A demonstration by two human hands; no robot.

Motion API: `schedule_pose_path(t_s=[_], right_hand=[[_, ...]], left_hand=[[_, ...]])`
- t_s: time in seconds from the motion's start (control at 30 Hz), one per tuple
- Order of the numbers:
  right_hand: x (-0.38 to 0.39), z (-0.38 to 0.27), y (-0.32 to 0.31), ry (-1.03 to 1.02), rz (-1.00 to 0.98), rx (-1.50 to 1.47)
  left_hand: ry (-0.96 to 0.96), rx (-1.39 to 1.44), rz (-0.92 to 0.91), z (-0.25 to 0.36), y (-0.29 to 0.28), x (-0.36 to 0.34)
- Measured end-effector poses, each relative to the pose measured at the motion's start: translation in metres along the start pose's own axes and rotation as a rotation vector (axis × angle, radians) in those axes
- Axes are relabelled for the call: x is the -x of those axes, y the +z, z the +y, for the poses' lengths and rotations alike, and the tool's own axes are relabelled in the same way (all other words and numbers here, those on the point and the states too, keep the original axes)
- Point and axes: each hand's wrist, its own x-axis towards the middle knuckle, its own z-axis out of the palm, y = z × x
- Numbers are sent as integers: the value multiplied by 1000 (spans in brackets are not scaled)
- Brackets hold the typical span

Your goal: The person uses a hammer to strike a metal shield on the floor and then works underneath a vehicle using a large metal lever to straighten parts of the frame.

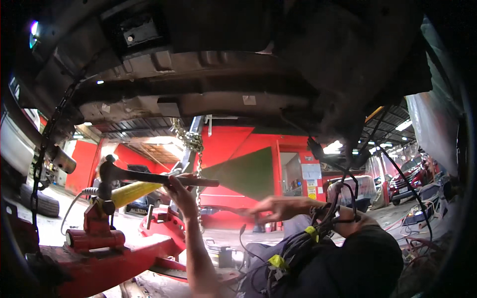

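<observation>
A dark hammer [141, 176] lies nearly level in my raised left hand [182, 192], whose fingers are wrapped round its handle. The hammer's head points left, in front of a yellow cylinder [131, 192] on a red bracket. To the right, my right hand [275, 209] reaches leftward in mid-air, apart from the hammer. Motion smears its fingers, so their grip is unclear. Dark cables with yellow tags [312, 232] hang across my right forearm.
Overhead spans the dark underside of a vehicle body [198, 102]. A metal chain [199, 164] hangs behind my left hand. Red steel beams [114, 260] fill the lower left, and another chain [42, 159] hangs at far left. A red vehicle [410, 176] stands at the back right.
</observation>
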Motion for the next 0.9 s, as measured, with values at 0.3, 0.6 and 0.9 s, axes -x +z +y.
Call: schedule_pose_path(t_s=[0.3, 0.6, 0.9], right_hand=[[255, -26, -94, 997, 58, 25], [209, -188, -117, 207, 618, 500], [136, -181, -45, 3, 53, 488]], left_hand=[[165, -168, 67, 0, -49, -22], [66, -58, 110, 22, -36, 8], [110, -150, 48, 11, -36, 12]])
